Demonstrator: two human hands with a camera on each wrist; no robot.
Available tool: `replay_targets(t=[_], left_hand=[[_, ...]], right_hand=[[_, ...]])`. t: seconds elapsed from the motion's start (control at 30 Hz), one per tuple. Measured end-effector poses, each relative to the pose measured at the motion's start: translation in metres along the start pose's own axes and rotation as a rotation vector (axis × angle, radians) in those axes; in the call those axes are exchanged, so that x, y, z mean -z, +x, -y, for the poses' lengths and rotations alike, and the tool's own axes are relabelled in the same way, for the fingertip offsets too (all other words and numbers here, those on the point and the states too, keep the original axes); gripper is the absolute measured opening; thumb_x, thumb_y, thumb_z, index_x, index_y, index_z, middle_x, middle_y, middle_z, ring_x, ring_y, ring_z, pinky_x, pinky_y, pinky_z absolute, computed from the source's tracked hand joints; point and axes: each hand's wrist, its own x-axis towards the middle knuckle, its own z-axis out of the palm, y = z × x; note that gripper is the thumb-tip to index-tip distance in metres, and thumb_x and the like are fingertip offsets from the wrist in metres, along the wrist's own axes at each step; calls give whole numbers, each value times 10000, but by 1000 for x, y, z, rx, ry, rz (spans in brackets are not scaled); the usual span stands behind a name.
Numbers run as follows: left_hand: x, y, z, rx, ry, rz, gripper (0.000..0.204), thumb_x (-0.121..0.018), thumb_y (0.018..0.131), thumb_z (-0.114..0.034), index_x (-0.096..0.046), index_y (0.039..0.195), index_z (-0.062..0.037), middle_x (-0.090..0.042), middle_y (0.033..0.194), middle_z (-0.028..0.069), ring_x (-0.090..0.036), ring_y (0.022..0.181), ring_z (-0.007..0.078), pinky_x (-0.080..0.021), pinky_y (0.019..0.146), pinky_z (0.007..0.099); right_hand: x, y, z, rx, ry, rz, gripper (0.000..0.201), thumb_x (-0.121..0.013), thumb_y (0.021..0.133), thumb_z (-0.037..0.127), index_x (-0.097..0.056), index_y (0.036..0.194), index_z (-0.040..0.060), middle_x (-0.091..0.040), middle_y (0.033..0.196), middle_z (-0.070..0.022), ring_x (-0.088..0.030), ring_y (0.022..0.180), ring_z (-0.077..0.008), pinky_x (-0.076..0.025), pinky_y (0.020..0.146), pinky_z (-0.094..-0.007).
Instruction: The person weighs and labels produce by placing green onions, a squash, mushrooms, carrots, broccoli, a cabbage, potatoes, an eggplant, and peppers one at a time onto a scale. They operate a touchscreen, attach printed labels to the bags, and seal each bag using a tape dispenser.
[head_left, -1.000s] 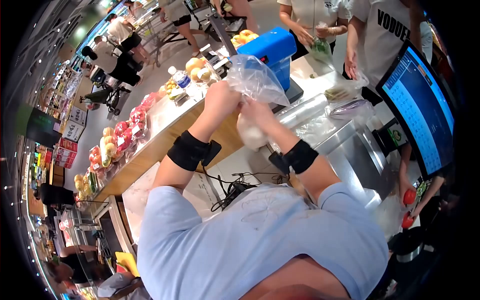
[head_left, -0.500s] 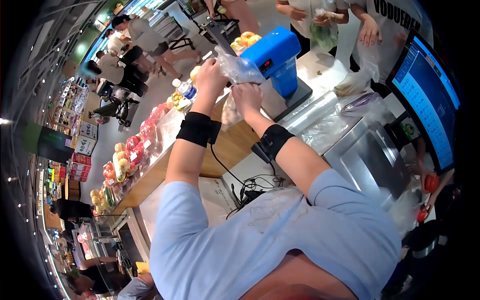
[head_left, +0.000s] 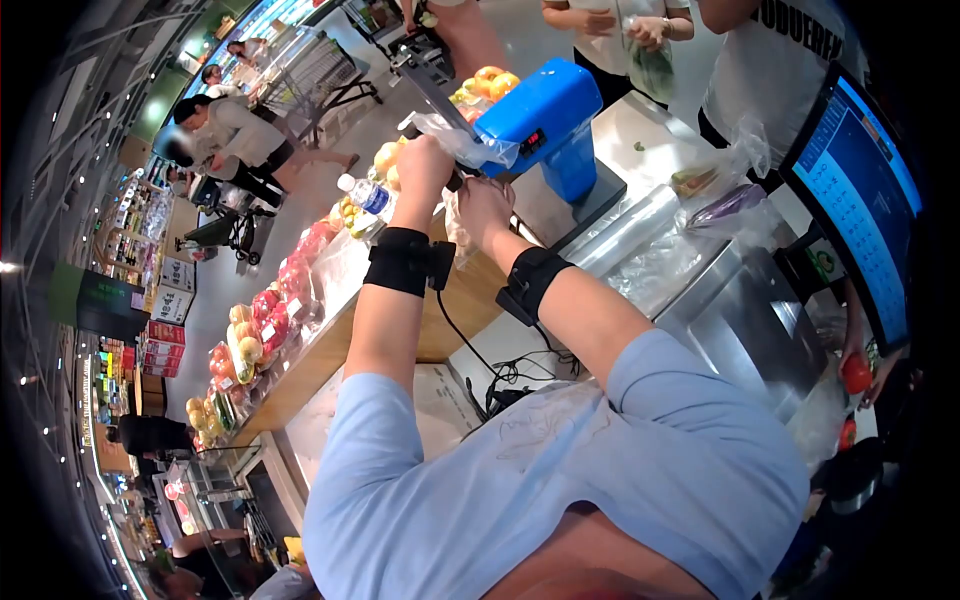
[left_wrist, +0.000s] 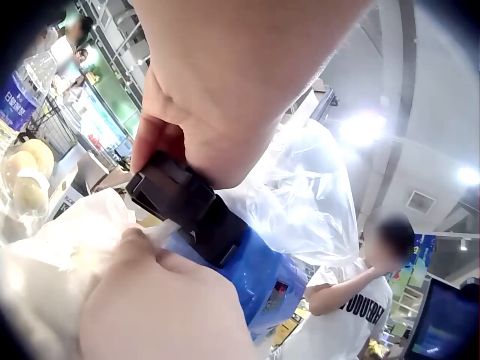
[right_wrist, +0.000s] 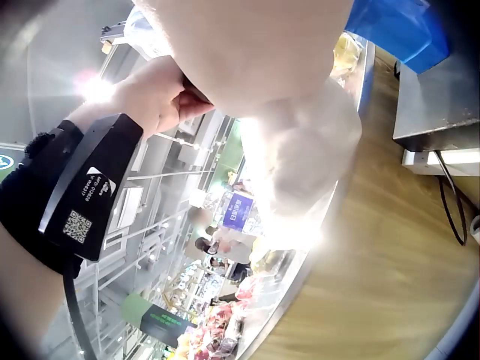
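Observation:
My left hand (head_left: 424, 165) is a fist around the gathered top of a clear plastic bag (head_left: 470, 140), whose loose film flares out beyond it. Close to its right, my right hand (head_left: 485, 208) grips the bag lower down, its thumb at the twisted neck in the left wrist view. Between the hands sits a blocky black device (left_wrist: 176, 193), with left fingers curled right beside it and the bag's neck against its lower side. The filled part of the bag (right_wrist: 304, 161) hangs below my right hand, pale and overexposed in the right wrist view.
A blue scale (head_left: 545, 115) stands just past my hands. Along the counter are a water bottle (head_left: 368, 195) and wrapped fruit (head_left: 262, 310). A plastic film roll (head_left: 620, 235), bagged vegetables (head_left: 725, 205) and a monitor (head_left: 855, 200) are to the right. People stand across the counter.
Both hands have moved left and away from me with the bag, then drawn close together. Less of its loose top shows, and the black device now shows between my hands.

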Motion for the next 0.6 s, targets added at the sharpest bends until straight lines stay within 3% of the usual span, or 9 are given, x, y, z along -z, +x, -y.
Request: replay_targets(t=[0.1, 0.2, 0.37, 0.43, 0.47, 0.5, 0.57, 0.6], left_hand=[[8, -3, -7, 18, 33, 14, 175, -572, 687, -127, -680, 703, 10, -647, 729, 210, -652, 711, 355, -529, 663, 411], [1, -1, -3, 49, 30, 40, 183, -576, 687, -137, -684, 729, 5, -655, 770, 210, -653, 758, 350, -527, 693, 404], [-6, -5, 6, 111, -26, 85, 193, -586, 697, -155, -683, 785, -12, -662, 808, 192, -650, 789, 342, -523, 688, 403], [-4, -21, 5, -176, 0, -214, 171, -584, 721, -140, -672, 811, -25, -663, 824, 162, -637, 795, 334, -509, 674, 412], [3, -33, -4, -172, 55, -232, 162, -589, 746, -142, -664, 831, -26, -658, 828, 157, -627, 799, 333, -500, 679, 409], [24, -50, -24, -186, 98, -247, 154, -593, 770, -144, -656, 850, -28, -652, 833, 152, -616, 803, 331, -490, 683, 407], [-5, -62, -18, -281, -272, -321, 155, -603, 802, -144, -653, 883, -23, -647, 835, 163, -603, 804, 339, -471, 705, 407], [8, -73, -36, -294, -428, -246, 162, -603, 814, -149, -651, 902, -22, -646, 850, 167, -605, 811, 338, -466, 706, 408]], right_hand=[[0, 5, -1, -49, -48, 103, 204, -504, 882, 270, -666, 805, 172, -661, 882, 0, -533, 1006, -209, -292, 981, -430], [0, 3, -1, -15, -43, -5, 212, -496, 884, 276, -669, 814, 175, -662, 876, 3, -551, 975, -227, -284, 985, -434], [24, -5, 1, -25, -12, 198, 254, -457, 902, 280, -678, 875, 156, -666, 903, -4, -569, 966, -232, -276, 1003, -460], [37, -13, 2, 78, -147, 139, 248, -485, 874, 258, -691, 824, 128, -669, 883, -40, -589, 929, -241, -372, 913, -476], [40, -15, -2, 117, -231, 227, 181, -532, 812, 212, -691, 771, 137, -665, 844, -47, -603, 877, -250, -412, 841, -446], [38, -26, -16, 319, -150, -2, 134, -560, 759, 178, -685, 724, 148, -661, 819, -42, -610, 833, -256, -432, 781, -404], [71, -37, -20, 338, 61, -88, 160, -568, 766, 179, -671, 658, 122, -648, 753, -74, -614, 806, -263, -444, 761, -406], [98, -45, -22, 330, 77, -23, 140, -568, 778, 166, -668, 709, 96, -635, 727, -94, -609, 806, -277, -455, 745, -419]])
